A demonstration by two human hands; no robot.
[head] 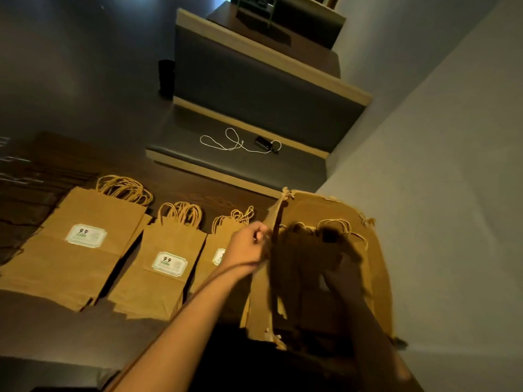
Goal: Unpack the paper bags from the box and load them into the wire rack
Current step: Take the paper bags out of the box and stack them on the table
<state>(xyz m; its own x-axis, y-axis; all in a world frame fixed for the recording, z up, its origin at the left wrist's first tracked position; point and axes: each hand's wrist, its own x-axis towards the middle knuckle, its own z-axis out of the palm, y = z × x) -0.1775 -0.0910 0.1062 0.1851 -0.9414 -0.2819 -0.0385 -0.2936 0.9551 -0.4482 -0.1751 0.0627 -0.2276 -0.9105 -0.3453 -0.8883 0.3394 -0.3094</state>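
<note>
i've got paper bags (334, 230) standing inside the torn cardboard box (376, 250) at right, handles up. my left hand (250, 239) curls its grip on the box's left flap (276, 222). my right hand (336, 250) is down in the box, dark and blurred, grip i can't tell. three stacks of bags (85, 244) lie flat on the tabletop (85, 329) to the left.

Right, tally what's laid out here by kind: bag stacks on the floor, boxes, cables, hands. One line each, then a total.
Stacks of paper bags on the floor: 3, large, middle, small
Cardboard box: 1, with more bags inside, too dark to count
White cable: 1
Small dark device: 1
Hands: 2, left hand, right hand
Total: 8
</note>
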